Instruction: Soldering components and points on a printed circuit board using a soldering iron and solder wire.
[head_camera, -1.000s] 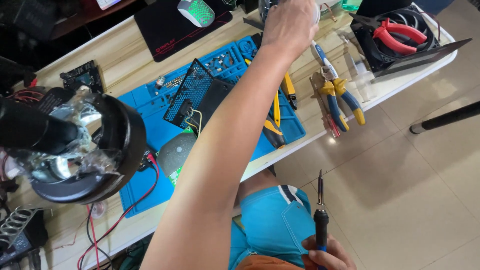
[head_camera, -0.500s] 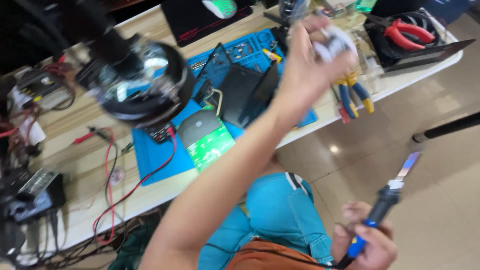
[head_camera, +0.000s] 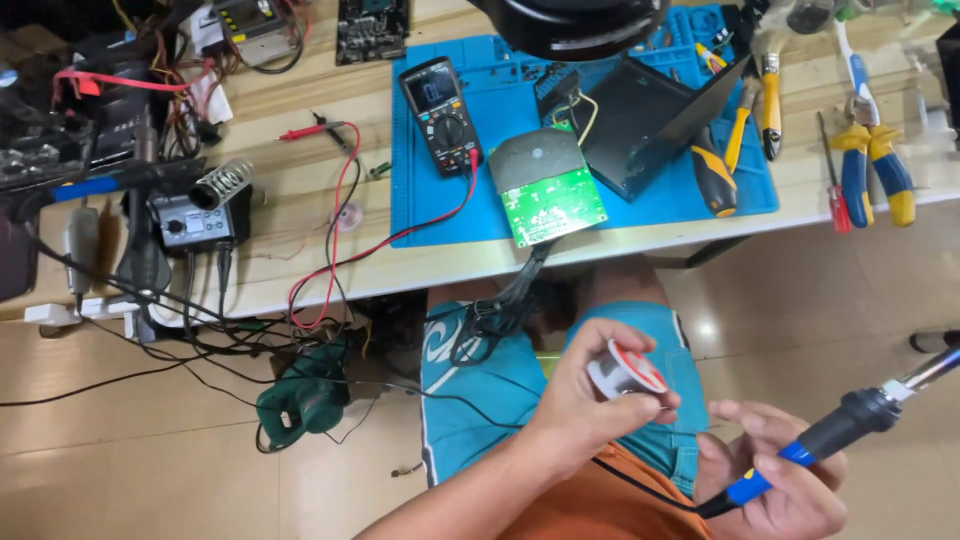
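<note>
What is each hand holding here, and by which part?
The left hand grips a solder spool around its rim and flanges. The right hand holds a soldering iron by its blue-and-black handle.

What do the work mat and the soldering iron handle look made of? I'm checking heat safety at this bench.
The work mat looks like matte blue silicone or rubber: no glare, with moulded compartments along its far edge. The soldering iron handle in the right hand looks like black rubbery plastic with a blue plastic collar; its tip end looks like shiny metal. Neither material is certain.
</note>
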